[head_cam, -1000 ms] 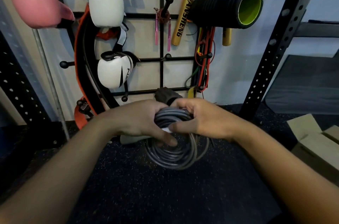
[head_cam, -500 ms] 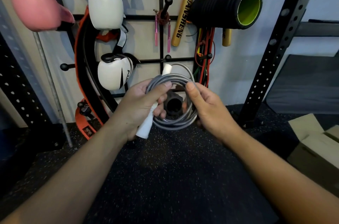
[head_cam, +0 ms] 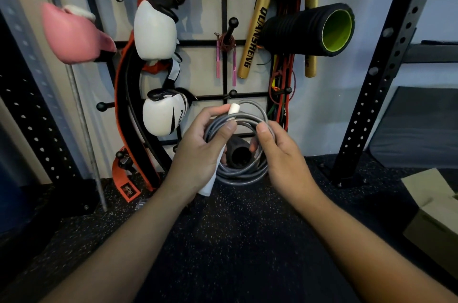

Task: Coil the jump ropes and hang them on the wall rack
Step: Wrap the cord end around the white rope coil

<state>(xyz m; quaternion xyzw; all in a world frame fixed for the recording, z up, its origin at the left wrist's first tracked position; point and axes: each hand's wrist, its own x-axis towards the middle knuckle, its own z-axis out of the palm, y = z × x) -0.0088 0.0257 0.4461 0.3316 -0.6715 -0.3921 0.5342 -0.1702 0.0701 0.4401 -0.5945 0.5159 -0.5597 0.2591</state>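
matt, perhaps rubbery grey rope (head_cam: 239,173)

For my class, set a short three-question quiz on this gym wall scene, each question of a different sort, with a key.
1. True or false: the grey jump rope is already coiled into loops.
2. Which hand grips the rope's white handle? A) left hand B) right hand C) neither
3. Fill in: the pink-handled jump rope hangs from a peg on the ____.

Key
1. True; both hands hold the loops together.
2. A; the handle runs through the left hand, its ends showing above and below.
3. wall rack, left of the gold stick and the foam roller.
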